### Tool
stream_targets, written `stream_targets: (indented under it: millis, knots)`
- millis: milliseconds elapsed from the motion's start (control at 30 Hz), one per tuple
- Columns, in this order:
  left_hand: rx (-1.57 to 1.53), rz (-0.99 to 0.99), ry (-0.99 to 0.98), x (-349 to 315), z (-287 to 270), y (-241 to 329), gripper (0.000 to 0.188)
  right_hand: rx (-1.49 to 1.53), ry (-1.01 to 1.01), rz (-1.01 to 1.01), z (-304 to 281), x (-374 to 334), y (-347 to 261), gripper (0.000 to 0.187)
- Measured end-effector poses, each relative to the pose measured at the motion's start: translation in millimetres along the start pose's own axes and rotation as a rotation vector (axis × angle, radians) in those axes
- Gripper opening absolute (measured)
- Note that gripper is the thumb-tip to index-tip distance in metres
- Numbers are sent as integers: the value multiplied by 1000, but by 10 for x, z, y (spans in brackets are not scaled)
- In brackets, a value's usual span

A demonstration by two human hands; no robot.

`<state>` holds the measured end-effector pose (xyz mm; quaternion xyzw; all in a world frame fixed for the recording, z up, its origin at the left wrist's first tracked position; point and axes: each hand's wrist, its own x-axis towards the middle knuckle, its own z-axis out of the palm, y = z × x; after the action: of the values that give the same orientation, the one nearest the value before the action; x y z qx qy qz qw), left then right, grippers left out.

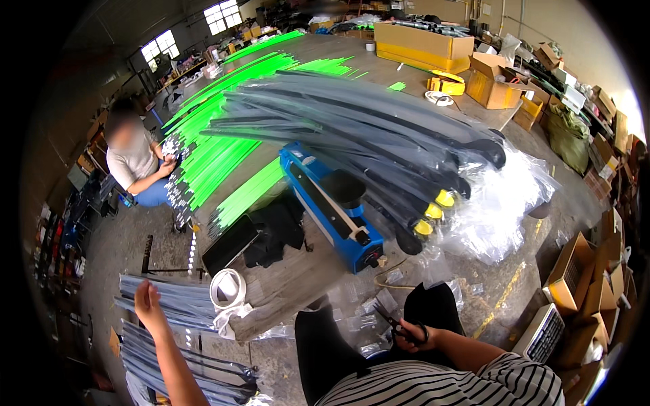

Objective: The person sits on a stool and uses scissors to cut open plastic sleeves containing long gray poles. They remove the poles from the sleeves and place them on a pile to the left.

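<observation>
My right hand (409, 335) is closed round the handles of a pair of black scissors (388, 317), held above my lap with the blades angled up and to the left. My left hand (149, 308) is raised at the left, empty, its fingers stretched upward and a little apart. Below and behind it lie several long dark items in clear plastic sleeves (172, 355). Ahead of me a blue impulse sealer (323, 203) stands on the table, beside a pile of long plastic-sleeved black items (325, 111). Some of their ends show yellow caps (424, 227).
Bright green rods (223, 152) fill the table's far left, where another person (137, 159) sits. A white roll (227, 289) and dark cloth (276, 230) lie near the sealer. Crumpled clear plastic (497, 220) bulges at the right; cardboard boxes (497, 80) stand behind and along the right.
</observation>
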<state>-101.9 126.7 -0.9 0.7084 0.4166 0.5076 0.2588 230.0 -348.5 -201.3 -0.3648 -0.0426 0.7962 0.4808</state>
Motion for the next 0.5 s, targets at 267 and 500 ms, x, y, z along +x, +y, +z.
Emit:
stream_targets:
  millis: [267, 500]
  knots:
    - [-312, 449, -822, -593, 2490, 3515, 22, 21, -103, -110, -72, -207, 75, 57]
    - [-115, -187, -796, -946, 3803, 4216, 37, 32, -135, -195, -157, -333, 129, 55]
